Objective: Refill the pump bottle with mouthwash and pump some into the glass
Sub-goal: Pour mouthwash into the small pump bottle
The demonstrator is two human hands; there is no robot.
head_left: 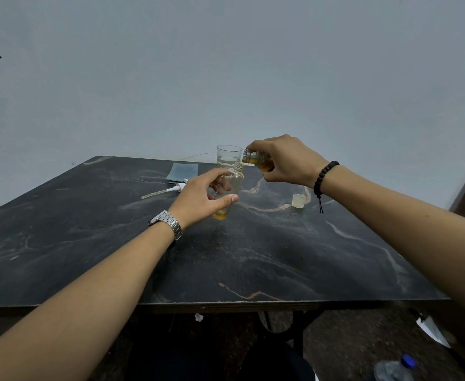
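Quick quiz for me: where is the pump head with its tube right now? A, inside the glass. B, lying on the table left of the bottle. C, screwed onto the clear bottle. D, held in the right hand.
B: the pump head lies flat on the table, left of the open clear bottle that the left hand steadies.

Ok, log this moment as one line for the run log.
step: refilling | left hand: steadying clear plastic pump bottle | right hand: tipping small amber mouthwash bottle | white pump head: off, on table
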